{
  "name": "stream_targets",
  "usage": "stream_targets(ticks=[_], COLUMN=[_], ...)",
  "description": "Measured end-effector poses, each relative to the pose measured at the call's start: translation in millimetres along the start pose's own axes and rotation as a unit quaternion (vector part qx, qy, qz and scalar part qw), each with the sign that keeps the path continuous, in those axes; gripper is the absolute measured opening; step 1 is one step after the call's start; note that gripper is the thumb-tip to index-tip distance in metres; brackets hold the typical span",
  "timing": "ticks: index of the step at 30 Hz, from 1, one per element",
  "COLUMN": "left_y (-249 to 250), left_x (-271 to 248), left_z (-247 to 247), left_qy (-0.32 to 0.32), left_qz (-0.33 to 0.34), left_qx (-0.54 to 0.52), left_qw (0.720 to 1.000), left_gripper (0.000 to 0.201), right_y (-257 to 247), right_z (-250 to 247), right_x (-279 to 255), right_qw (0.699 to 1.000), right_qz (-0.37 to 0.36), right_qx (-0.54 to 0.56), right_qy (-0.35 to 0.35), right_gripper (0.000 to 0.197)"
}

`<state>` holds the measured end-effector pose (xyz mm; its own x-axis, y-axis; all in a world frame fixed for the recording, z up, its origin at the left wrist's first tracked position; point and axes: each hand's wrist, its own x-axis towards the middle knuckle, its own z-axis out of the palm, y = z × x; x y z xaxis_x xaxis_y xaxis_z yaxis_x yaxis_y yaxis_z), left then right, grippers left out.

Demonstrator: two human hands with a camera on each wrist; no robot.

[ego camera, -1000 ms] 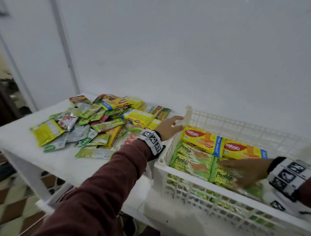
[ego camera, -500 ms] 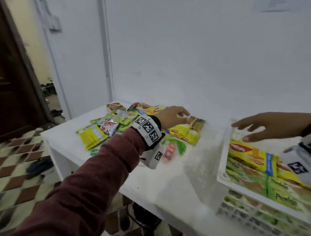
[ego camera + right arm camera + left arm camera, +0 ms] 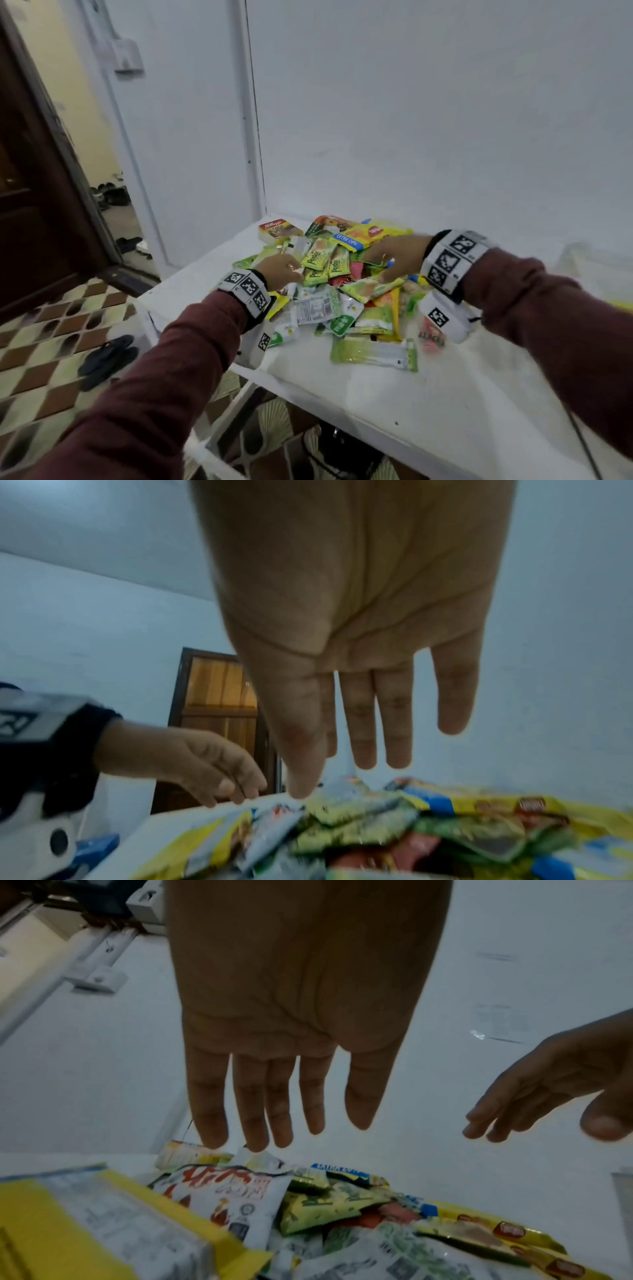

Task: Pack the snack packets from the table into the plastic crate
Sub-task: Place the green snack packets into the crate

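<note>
A large pile (image 3: 342, 291) of snack packets covers the middle of the head view, spread on the white table (image 3: 428, 404), so as far as these pictures show most of the packing is left to do. The crate is not clearly in view: only a pale blur at the far right edge of the head frame could be it, and I cannot tell what it holds. The left hand (image 3: 279, 270) hovers at the pile's left side and the right hand (image 3: 397, 255) at its upper right, both reaching in from the lower corners of the frame. In the left wrist view the left hand (image 3: 301, 1010) shows straight, slightly spread fingers pointing down at the packets, holding nothing, their tips just above a white-and-red packet (image 3: 232, 1194). In the right wrist view the right hand (image 3: 359, 615) is likewise flat and empty, fingers extended over the blurred yellow and green packets, the thumb tip near or touching one; which, I cannot tell. A long yellow packet (image 3: 370, 234) lies at the top of the pile, just beside the right hand, and a small red-topped box (image 3: 279, 230) sits at the pile's upper left. My judgement is that the hands are about to gather a fresh batch, with no packet yet picked up.
</note>
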<state>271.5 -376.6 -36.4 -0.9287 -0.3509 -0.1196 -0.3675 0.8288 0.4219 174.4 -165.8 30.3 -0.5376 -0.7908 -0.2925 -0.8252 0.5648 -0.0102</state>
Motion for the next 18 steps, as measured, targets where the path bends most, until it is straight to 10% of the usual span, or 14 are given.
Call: stream_targets(ticks=[10,18], left_y=[-3.5,21.7], left_x=[58.8,110.9], left_z=[23.3,28.6], left_qy=[0.004,0.014], left_qz=[-0.003,-0.005], left_qx=[-0.005,0.091], left_qw=[1.000,0.996], left_gripper=[0.046,0.072], right_y=[10.4,32.4], right_z=[51.4,47.2], right_x=[80.3,106.1], right_qw=[0.995,0.991], right_qz=[0.003,-0.048], right_qx=[-0.042,-0.057], right_qy=[-0.088,-0.108], right_gripper=[0.079,0.044])
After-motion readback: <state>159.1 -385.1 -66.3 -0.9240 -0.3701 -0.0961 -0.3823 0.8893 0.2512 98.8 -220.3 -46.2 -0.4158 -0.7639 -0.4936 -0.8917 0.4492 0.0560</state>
